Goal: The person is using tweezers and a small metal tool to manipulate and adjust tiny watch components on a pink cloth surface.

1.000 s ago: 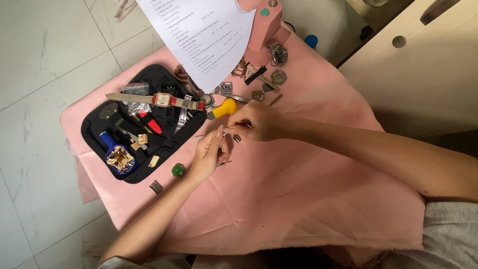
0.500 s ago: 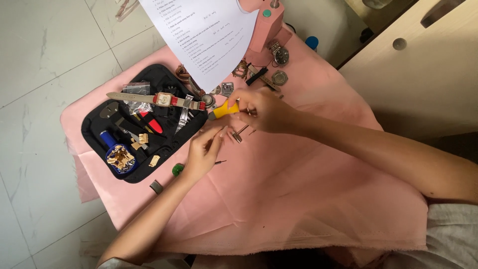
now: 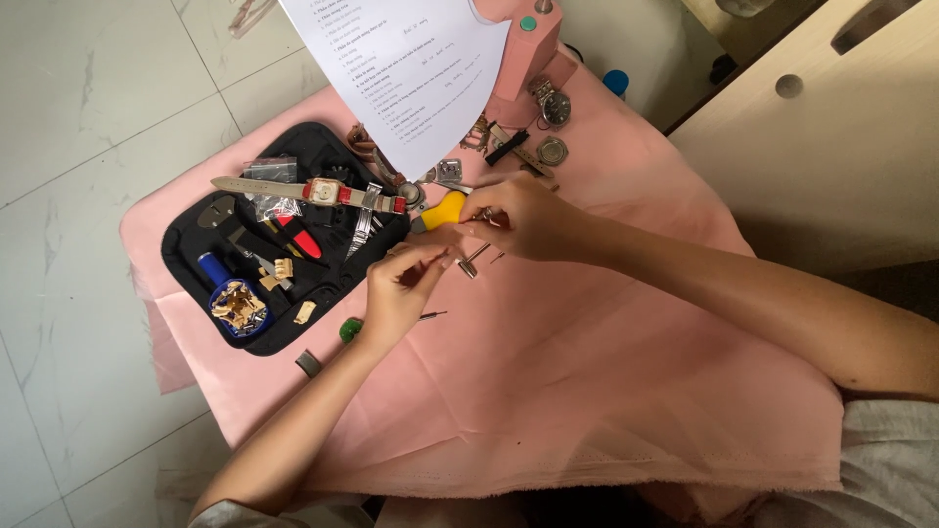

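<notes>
A pink cloth (image 3: 587, 391) covers the tabletop, and two hands work over its middle.

The right hand (image 3: 523, 215) has its fingers closed around a tool with a yellow handle (image 3: 440, 209). The left hand (image 3: 401, 288) pinches its fingertips together just beside it; what they hold is too small to tell. Small metal pieces (image 3: 472, 262) lie on the cloth between both hands. To the left is a black tool tray (image 3: 196, 244), with a red watch (image 3: 328, 193) across it, and a white paper (image 3: 411, 68) lies behind.
</notes>
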